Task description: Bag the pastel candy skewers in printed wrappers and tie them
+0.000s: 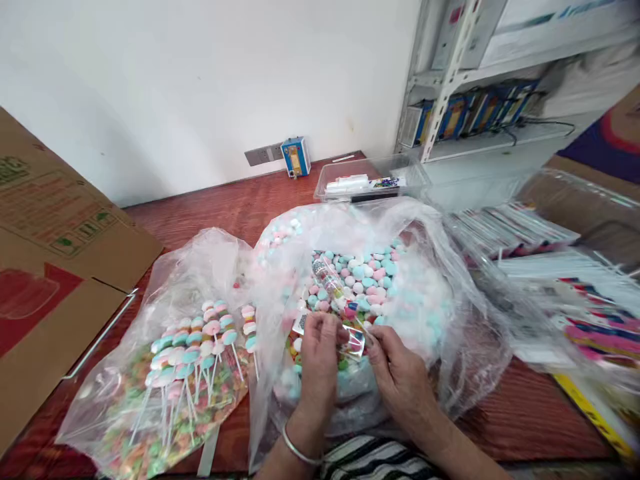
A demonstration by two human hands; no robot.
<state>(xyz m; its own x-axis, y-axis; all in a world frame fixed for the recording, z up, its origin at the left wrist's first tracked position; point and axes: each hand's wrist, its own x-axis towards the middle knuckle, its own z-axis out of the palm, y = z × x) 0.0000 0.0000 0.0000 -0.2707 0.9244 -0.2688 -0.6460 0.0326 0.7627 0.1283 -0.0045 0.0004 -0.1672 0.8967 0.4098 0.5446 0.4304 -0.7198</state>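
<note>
Over an open bag of marshmallows [367, 273], my left hand [320, 353] pinches the side of a clear printed candy wrapper [355, 341]. A marshmallow skewer [330, 279] lies inside the wrapper, slanting away to the upper left. My right hand [400, 370] has thumb and finger closed at the wrapper's lower right, by the stick; whether it grips the film, the stick or both I cannot tell. The small marshmallows are pink, white and blue. To the left, several more marshmallow skewers [200, 337] on white sticks lie on a bag of colourful gummies [135, 400].
A cardboard box [60, 233] stands at the left. Behind the bags are a clear tray [325, 181] and a small blue box [296, 157] by the wall socket [264, 155]. At the right sit bins of white sticks [535, 267] and printed wrappers [600, 320], below a metal shelf [445, 80].
</note>
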